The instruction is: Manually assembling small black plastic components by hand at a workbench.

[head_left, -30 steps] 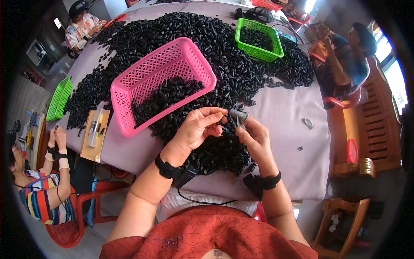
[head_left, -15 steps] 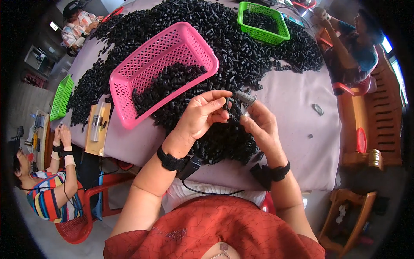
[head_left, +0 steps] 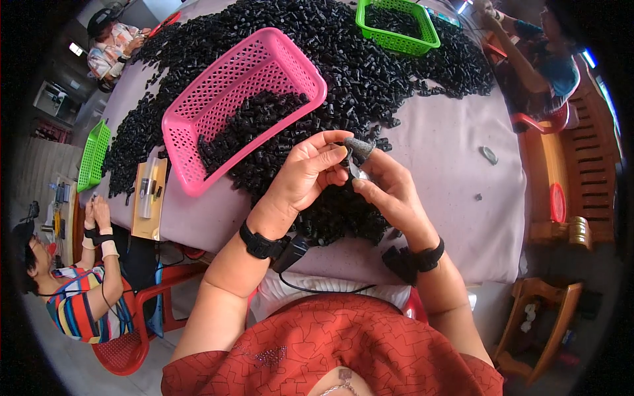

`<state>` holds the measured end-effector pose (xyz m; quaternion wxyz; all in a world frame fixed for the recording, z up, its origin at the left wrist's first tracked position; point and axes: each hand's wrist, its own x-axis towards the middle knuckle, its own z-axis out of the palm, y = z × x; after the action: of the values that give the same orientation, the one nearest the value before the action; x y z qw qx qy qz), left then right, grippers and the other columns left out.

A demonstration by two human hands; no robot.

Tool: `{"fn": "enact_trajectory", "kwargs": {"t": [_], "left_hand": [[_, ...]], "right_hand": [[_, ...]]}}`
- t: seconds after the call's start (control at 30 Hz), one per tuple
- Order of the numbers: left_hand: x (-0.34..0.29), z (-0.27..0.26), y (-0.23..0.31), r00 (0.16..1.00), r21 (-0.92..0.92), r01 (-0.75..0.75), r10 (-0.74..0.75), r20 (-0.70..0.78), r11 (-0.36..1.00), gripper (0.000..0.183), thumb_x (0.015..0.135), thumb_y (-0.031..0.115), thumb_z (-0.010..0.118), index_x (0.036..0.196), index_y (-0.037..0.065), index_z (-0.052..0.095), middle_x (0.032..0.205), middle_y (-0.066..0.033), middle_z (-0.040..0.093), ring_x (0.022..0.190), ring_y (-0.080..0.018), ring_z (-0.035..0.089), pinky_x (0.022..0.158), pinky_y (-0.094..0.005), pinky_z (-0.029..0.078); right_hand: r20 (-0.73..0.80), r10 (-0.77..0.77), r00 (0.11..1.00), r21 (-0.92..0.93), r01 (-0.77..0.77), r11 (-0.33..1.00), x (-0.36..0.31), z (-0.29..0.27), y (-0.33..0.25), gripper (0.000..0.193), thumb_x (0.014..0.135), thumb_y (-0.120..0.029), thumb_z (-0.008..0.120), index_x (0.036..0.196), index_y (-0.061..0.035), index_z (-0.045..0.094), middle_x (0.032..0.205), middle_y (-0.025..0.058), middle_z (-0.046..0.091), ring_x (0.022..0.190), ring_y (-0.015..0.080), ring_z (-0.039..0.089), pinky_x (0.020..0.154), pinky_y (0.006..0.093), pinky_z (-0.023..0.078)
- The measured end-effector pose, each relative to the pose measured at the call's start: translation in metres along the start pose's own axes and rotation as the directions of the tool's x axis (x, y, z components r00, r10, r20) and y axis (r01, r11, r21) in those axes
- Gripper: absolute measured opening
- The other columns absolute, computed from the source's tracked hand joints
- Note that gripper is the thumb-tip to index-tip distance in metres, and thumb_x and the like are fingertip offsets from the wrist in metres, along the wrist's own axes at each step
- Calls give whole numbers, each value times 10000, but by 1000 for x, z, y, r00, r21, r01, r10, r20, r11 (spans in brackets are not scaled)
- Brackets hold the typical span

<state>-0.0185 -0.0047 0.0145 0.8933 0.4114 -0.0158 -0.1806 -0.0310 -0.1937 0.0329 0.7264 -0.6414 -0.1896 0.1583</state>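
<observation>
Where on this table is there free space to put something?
Right of the right hand: mostly bare cloth between black pile and table's right edge, with an oval piece and dark bit. Smaller: between tan board and pink basket. The pile crowds the middle.

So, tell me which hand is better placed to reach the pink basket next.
Left, most likely: the left hand is nearer the pink basket, which lies ahead and to its left. The right hand is farther off, with the left roughly between.
</observation>
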Motion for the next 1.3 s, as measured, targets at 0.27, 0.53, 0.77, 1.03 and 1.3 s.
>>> {"fn": "enact_trajectory", "kwargs": {"t": [0.27,0.53,0.77,1.03,1.3], "left_hand": [[0,1,1,1000,26,-7,7,10,1000,337,906,133,640,1216,36,547,946,-29,648,655,-64,629,600,-190,554],[2,-2,-5,998,-34,13,-10,67,999,334,914,124,626,1223,31,542,960,-46,645,659,-76,631,602,-199,565],[2,-1,-1,998,-57,23,-20,61,998,338,918,124,619,1232,32,534,964,-48,654,658,-72,633,601,-192,563],[2,-1,1,997,-51,6,-2,81,999,335,910,105,627,1224,31,538,951,-36,656,662,-75,635,597,-200,566],[1,0,1,995,-80,34,-26,96,996,352,895,93,646,1222,29,536,938,-26,654,668,-88,640,599,-212,574]], "right_hand": [[15,22,1000,-15,-21,1000,-1,-3,-1,469,899,-81,630,1332,6,475,972,-30,551,884,40,508,789,199,438],[10,80,997,-42,-79,996,1,-12,3,404,904,-79,625,1289,2,530,968,-39,562,840,23,490,725,186,425],[65,40,997,51,-43,998,0,-7,0,455,905,-101,633,1329,-15,491,950,-49,557,794,13,473,658,174,395],[76,40,996,43,-44,998,0,-4,-3,487,897,-113,647,1344,-24,473,904,-65,529,777,15,465,646,174,383],[89,41,995,55,-46,997,-1,-7,0,480,895,-137,656,1332,-29,488,880,-69,520,764,15,461,637,176,376]]}}
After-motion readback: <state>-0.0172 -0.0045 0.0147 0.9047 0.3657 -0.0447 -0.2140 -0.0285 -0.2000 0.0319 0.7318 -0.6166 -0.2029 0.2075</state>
